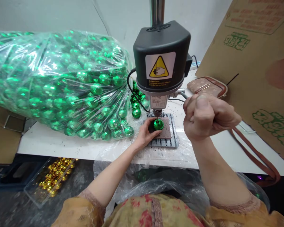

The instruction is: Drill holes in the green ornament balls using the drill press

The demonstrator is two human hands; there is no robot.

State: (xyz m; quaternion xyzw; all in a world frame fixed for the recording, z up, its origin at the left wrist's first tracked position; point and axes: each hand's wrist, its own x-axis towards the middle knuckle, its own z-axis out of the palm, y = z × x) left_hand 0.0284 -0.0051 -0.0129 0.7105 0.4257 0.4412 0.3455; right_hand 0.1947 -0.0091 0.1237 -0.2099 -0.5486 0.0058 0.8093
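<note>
My left hand holds a shiny green faceted ball between thumb and fingers. The ball rests on a brownish square pad on the slotted metal base plate of a small bench drill press. The drill's chuck is right above the ball, and the bit meets or nearly meets its top. My right hand is closed around the end of the drill's feed lever, most of which is hidden by the fist. Dark shavings are scattered over the plate.
A big clear bag of green balls lies on the left of the white table. Loose green balls sit behind the drill. At right are a handbag and a cardboard box. A bin of gold balls stands below.
</note>
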